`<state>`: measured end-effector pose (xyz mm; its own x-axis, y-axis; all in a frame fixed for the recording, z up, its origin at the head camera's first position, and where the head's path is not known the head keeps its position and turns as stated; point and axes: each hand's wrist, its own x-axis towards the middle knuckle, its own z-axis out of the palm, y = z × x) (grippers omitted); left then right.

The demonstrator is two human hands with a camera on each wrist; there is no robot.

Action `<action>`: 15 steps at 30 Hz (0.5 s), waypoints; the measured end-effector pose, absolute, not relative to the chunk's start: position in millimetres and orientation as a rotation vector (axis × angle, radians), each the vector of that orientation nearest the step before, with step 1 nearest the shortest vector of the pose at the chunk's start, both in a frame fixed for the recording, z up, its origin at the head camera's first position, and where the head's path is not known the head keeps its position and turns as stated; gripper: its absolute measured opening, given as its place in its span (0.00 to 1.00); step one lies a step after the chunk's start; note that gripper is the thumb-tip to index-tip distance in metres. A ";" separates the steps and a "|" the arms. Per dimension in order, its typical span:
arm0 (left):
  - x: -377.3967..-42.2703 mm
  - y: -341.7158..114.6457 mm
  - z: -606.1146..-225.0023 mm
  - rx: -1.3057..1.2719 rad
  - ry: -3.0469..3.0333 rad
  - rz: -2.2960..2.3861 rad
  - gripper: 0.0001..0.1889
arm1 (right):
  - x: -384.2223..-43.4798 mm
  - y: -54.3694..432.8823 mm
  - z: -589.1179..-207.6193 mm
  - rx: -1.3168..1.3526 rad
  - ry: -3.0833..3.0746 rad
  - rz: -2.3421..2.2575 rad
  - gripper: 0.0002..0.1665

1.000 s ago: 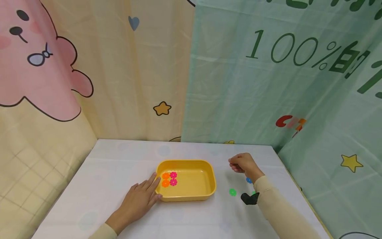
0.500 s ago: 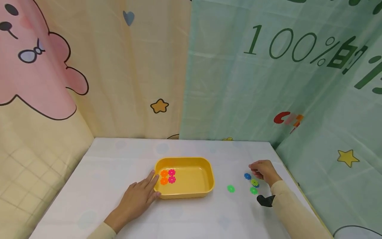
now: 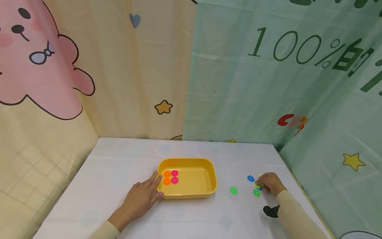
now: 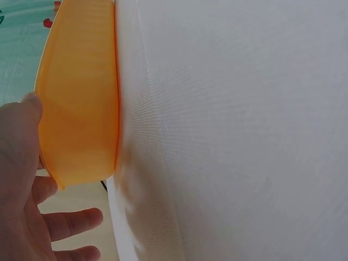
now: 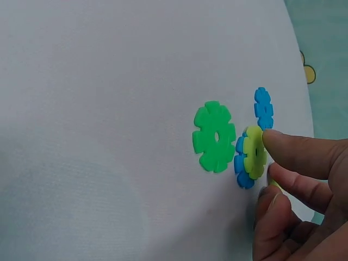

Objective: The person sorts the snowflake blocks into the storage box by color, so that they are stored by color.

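Note:
My left hand (image 3: 141, 199) rests with mostly straight fingers at the left rim of a yellow tray (image 3: 191, 196). In the left wrist view its thumb (image 4: 32, 106) touches the tray's edge. Two orange (image 3: 166, 181) and two pink (image 3: 174, 180) flower-shaped discs lie inside, at the left. My right hand (image 3: 271, 183) is low over the table, right of the tray. In the right wrist view its thumb touches the edge of a yellow-green disc (image 5: 254, 153) lying over a blue disc (image 5: 242, 168); thumb and index finger are apart. Another yellow piece is mostly hidden behind the fingers.
A green disc (image 3: 233, 190) lies between the tray and the right hand. Another green disc (image 3: 256, 193) and a blue disc (image 3: 250, 178) lie near that hand. A white cloth covers the table (image 3: 191, 219); patterned curtains (image 3: 143, 76) stand behind and at the sides.
My right hand has moved right, then down to the yellow-green disc, uncovering the blue and green discs beneath its earlier place. The left hand and tray stay put; the head view shifts slightly.

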<state>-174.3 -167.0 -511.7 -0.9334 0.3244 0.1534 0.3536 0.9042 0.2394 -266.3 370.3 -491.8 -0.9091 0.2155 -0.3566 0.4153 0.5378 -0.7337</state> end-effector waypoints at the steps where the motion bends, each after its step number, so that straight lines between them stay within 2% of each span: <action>1: -173.9 -166.5 -512.1 -0.527 -2.960 -0.401 0.38 | -265.9 370.9 -492.2 0.538 2.554 -1.296 0.10; 15: -173.5 -165.6 -510.5 -0.526 -2.963 -0.389 0.38 | -268.7 374.5 -501.5 0.551 2.594 -1.201 0.11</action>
<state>-173.5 -165.6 -510.5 -0.9343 0.3241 0.1484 0.3514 0.9072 0.2312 -268.7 374.5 -501.5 -0.9029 0.2383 -0.3579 0.4271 0.5931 -0.6825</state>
